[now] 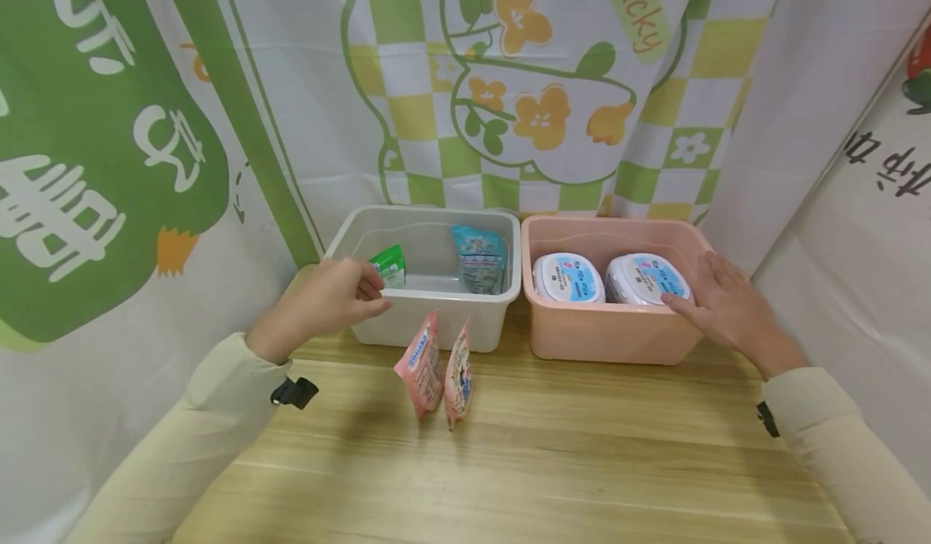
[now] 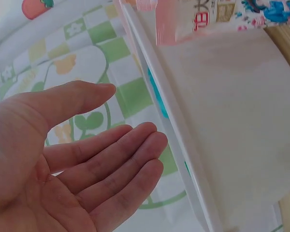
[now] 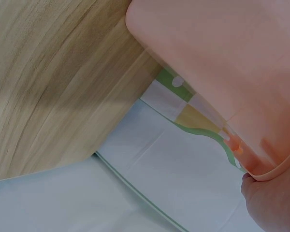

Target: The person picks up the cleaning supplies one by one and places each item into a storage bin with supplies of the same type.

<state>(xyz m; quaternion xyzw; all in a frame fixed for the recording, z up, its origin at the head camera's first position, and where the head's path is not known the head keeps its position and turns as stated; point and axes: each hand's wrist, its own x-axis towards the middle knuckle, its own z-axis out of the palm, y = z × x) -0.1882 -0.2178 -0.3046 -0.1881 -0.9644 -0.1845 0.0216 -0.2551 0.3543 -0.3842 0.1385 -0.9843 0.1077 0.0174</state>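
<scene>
My left hand point(image 1: 330, 297) hovers over the left front corner of the white bin point(image 1: 429, 318), its fingers loosely bent and nothing between them. The left wrist view shows the palm point(image 2: 19, 179) and thumb apart from the fingers. Inside that bin are a green packet point(image 1: 390, 266) and a blue pouch point(image 1: 480, 259). My right hand point(image 1: 735, 305) rests on the right rim of the pink bin point(image 1: 611, 334), fingers extended and thumb over the front edge. Two white tubs with blue labels, a left tub point(image 1: 569, 278) and a right tub point(image 1: 647, 279), sit inside it.
Two pink packets, a left packet point(image 1: 422, 370) and a right packet point(image 1: 458, 378), stand on edge on the wooden table point(image 1: 509, 463) before the white bin. Behind the bins hangs a printed cloth point(image 1: 538, 83), with cloth walls on both sides.
</scene>
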